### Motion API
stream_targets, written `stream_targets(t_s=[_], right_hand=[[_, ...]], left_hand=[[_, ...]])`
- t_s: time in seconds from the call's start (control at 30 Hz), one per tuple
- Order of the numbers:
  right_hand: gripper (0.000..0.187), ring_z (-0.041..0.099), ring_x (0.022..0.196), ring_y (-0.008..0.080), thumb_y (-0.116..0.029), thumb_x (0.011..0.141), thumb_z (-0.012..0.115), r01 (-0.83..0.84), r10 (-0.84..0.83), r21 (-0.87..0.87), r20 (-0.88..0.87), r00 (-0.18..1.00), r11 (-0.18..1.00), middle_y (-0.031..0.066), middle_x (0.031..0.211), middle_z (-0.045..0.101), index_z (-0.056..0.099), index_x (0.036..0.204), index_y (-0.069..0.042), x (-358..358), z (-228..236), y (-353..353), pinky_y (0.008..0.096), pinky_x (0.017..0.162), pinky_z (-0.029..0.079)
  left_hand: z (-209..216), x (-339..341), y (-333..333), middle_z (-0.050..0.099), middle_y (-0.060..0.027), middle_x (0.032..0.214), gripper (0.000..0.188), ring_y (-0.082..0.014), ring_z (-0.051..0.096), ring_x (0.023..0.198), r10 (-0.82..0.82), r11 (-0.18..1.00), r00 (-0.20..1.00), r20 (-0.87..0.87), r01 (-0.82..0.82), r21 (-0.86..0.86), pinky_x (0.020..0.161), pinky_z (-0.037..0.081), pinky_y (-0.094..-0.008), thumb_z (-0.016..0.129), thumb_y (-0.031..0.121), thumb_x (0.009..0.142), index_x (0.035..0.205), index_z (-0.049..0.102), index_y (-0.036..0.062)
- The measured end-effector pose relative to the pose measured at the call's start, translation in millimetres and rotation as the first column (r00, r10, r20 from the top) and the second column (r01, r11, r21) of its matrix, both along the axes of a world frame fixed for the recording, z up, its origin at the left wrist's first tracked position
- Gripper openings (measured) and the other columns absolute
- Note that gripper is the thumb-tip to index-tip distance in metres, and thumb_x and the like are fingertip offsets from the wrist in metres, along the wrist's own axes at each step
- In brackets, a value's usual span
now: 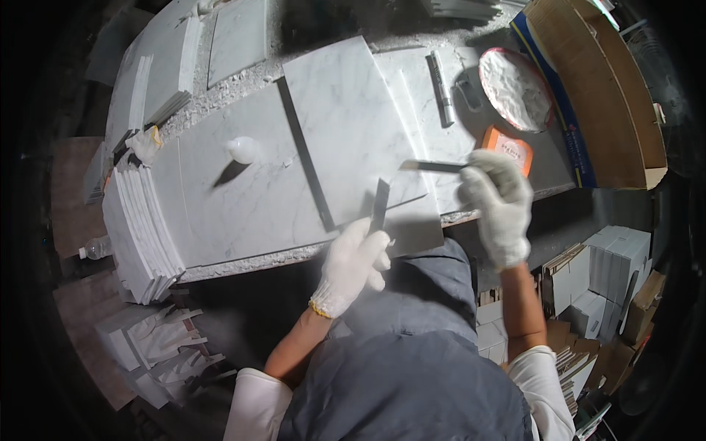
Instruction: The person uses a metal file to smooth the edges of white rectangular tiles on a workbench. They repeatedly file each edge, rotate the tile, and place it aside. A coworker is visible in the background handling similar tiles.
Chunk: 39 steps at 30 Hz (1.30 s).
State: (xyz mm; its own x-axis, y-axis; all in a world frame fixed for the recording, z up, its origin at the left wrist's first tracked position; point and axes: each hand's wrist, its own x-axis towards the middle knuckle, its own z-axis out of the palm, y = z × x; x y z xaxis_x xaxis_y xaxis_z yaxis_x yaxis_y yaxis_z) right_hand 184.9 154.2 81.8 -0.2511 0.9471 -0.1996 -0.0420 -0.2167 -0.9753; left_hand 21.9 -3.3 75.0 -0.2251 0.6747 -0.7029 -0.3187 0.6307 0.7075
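Note:
My left hand, in a white knitted glove, is closed on a flat grey metal blade that points up over the near end of a white marble tile. My gloved right hand pinches a slim dark tool with a pale tip, held roughly level and pointing left; its exact kind is unclear. That tile lies tilted across other grey-white tiles. Beyond my right hand are an orange packet and a red-rimmed bowl of white powder or paste.
A marker pen lies left of the bowl. A small white rounded object stands on the left tiles. Tile stacks line the left edge, and white debris is scattered behind. A long cardboard box borders the right.

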Motion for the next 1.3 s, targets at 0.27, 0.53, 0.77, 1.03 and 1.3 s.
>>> stream_targets(t_s=[0.27,0.53,0.77,1.03,1.3], right_hand=[[0.025,0.065,0.068,0.0076,-0.011,0.096,0.072,-0.207,0.183,0.065,0.266,0.946,0.976,0.0045,0.080,0.069,0.062,0.117,-0.002,-10.5,-63.4,-50.5,0.0228,0.060,0.052],[0.024,0.070,0.083,0.0217,-0.030,0.097,0.070,-0.309,0.331,-0.123,0.447,0.831,0.943,0.0093,0.091,0.073,0.066,0.113,-0.012,-4.9,-45.4,-46.8,0.0339,0.078,0.055],[0.022,0.068,0.071,0.0107,-0.018,0.098,0.068,-0.412,0.257,0.140,0.592,0.764,0.900,0.0058,0.085,0.071,0.064,0.117,-0.008,-10.7,-41.1,-51.4,0.0273,0.064,0.055],[0.037,0.071,0.082,0.0314,-0.008,0.094,0.066,-0.633,0.373,0.230,0.642,0.670,0.739,0.0122,0.093,0.073,0.065,0.131,-0.012,-16.0,-16.8,-37.6,0.0376,0.073,0.056],[0.035,0.070,0.080,0.0297,-0.009,0.095,0.065,-0.714,0.516,0.154,0.590,0.621,0.683,0.0127,0.095,0.072,0.069,0.129,-0.015,-26.1,-20.1,-46.8,0.0381,0.070,0.056]], left_hand=[[-9.9,-0.1,1.1,0.058,-0.0068,0.076,0.037,-0.0120,0.049,0.044,0.138,0.989,0.986,0.092,-0.133,-0.060,0.042,0.043,-0.0267,0.062,0.022,0.099,0.123,0.056,-0.0051],[-9.3,2.1,-1.7,0.062,-0.0066,0.080,0.037,-0.0124,0.056,0.050,0.137,0.990,0.991,-0.005,-0.136,0.018,0.048,0.046,-0.0247,0.061,0.023,0.098,0.123,0.059,-0.0040],[-9.2,4.1,-0.9,0.062,-0.0067,0.078,0.037,-0.0132,0.055,0.047,0.170,0.985,0.985,-0.031,-0.170,0.014,0.047,0.045,-0.0257,0.063,0.022,0.097,0.123,0.058,-0.0036],[-10.2,7.5,1.3,0.060,-0.0064,0.075,0.033,-0.0118,0.053,0.045,0.221,0.975,0.975,-0.003,-0.221,-0.008,0.043,0.042,-0.0249,0.066,0.022,0.095,0.117,0.059,-0.0020],[-9.2,10.0,0.8,0.060,-0.0058,0.076,0.027,-0.0097,0.052,0.049,0.244,0.970,0.970,0.002,-0.244,-0.017,0.043,0.042,-0.0240,0.063,0.019,0.098,0.114,0.060,-0.0028]])
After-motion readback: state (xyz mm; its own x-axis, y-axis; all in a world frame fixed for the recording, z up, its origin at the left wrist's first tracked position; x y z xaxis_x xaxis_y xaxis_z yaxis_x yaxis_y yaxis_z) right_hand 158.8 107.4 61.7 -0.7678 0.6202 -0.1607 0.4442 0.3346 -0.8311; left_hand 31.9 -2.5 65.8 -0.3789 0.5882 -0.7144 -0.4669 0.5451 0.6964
